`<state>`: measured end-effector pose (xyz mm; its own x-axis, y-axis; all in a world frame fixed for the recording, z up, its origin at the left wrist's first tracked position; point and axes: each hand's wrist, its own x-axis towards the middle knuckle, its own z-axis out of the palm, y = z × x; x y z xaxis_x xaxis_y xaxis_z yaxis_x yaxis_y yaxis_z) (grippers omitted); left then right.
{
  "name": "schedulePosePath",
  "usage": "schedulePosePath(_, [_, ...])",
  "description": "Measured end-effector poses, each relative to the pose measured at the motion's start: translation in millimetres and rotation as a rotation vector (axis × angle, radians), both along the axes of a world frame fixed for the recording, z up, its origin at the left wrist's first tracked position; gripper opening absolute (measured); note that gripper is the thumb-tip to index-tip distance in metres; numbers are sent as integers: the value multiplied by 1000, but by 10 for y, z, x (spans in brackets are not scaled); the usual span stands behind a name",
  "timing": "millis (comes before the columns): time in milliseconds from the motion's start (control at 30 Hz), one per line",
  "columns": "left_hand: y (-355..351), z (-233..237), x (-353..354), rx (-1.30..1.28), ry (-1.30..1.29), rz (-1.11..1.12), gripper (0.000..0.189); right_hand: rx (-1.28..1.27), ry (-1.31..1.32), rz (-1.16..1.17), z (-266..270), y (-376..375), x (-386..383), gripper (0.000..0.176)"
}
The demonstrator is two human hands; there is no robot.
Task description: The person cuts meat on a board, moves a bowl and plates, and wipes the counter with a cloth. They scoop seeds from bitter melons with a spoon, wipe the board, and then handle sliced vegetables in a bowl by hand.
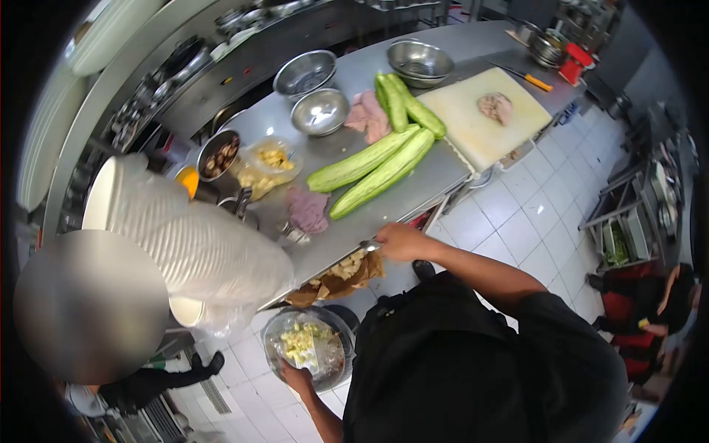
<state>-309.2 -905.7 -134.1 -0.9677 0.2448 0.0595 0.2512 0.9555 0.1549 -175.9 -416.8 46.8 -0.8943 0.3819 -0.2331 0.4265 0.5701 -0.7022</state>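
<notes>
My left hand grips the near rim of a round bowl. Pale yellow chopped pieces lie in it, with what looks like clear plastic beside them. Close to the table's front edge, my right hand is closed around a small shiny metal utensil, apparently a spoon. Just below that spoon, pale chunks sit in brown paper under the tabletop. Long green gourds rest on the steel table, beyond my right hand. A crumpled purple cloth lies to their left.
A tall stack of white foam containers in plastic stands at left, near another person. Metal bowls, a pink cloth, a bag of yellow pieces and a cutting board with meat occupy the table. An orange-handled knife lies behind.
</notes>
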Motion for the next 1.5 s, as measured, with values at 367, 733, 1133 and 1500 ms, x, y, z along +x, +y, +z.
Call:
schedulePosePath(367, [2870,1512,520,598,-536,-520,24,-141,167,-980,250,1616,2021,18])
schedulePosePath(733, [6274,2086,2184,942,-1546,-614,28,-813,579,-780,567,2544,1601,8])
schedulePosePath(1133, [5883,2100,2260,1416,-1269,-65,37,730,128,-772,-377,4871,1981,32])
schedulePosePath(1500, [5518,2213,2056,1535,-1059,-25,38,271,468,-142,-396,3669,1246,34])
